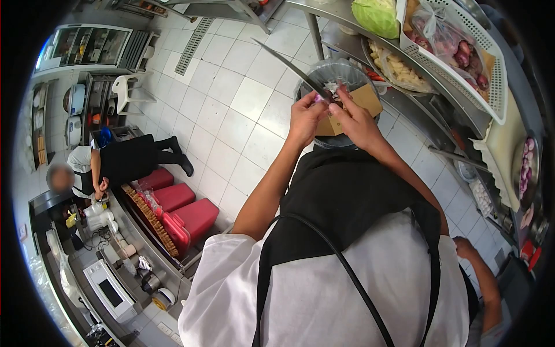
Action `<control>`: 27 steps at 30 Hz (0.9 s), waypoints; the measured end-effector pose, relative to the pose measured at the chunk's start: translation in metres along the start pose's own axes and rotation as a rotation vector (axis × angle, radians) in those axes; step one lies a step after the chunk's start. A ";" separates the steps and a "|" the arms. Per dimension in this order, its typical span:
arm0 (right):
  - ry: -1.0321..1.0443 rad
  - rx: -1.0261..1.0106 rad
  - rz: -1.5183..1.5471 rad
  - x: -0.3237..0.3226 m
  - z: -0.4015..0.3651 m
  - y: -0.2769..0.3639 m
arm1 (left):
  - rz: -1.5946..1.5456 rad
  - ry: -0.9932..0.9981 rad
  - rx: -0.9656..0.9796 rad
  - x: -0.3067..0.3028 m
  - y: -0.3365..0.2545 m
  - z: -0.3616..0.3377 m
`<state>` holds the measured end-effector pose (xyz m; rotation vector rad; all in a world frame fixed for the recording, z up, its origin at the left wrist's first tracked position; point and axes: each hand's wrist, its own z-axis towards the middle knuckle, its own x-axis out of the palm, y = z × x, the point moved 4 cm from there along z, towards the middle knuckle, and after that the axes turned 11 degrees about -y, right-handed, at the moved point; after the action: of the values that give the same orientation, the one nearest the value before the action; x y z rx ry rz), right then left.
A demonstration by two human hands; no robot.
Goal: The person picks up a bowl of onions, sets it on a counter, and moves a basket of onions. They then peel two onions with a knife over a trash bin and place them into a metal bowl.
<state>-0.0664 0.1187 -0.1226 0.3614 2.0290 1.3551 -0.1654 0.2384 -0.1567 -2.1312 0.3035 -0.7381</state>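
Note:
Both of my hands are close together over a lined bin [329, 70] with cardboard [365, 102] in it. My left hand [306, 118] has its fingers pinched on a small purple onion [319, 98]. My right hand [355, 120] is closed round the handle end of a long knife [289, 65], whose blade points up and to the left, past the onion. The handle itself is mostly hidden by my fingers.
At right, a steel shelf holds a cabbage [376, 18], a white basket [494, 98] of onions and a bowl [399, 69] of peeled pieces. A co-worker [124, 162] stands at the left counter by red bins [193, 218]. Another person's arm [485, 277] is at lower right.

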 end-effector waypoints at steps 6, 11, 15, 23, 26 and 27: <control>-0.010 -0.053 -0.010 0.000 -0.002 0.008 | 0.068 0.025 0.045 -0.001 0.000 0.001; 0.009 0.001 0.032 0.000 0.000 0.006 | 0.068 0.006 0.058 -0.002 0.001 0.001; -0.039 0.015 0.110 0.003 0.007 -0.007 | 0.038 -0.013 0.034 0.001 -0.003 -0.005; 0.058 0.395 0.325 -0.005 0.017 -0.025 | -0.176 0.010 -0.125 -0.015 -0.004 -0.004; 0.046 0.375 0.337 -0.005 0.017 -0.023 | -0.204 0.013 -0.120 -0.018 -0.002 -0.002; 0.043 0.361 0.319 -0.004 0.015 -0.020 | -0.191 0.009 -0.113 -0.019 -0.001 -0.001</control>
<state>-0.0508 0.1189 -0.1429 0.8532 2.3262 1.1752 -0.1810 0.2469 -0.1624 -2.2865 0.1501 -0.8577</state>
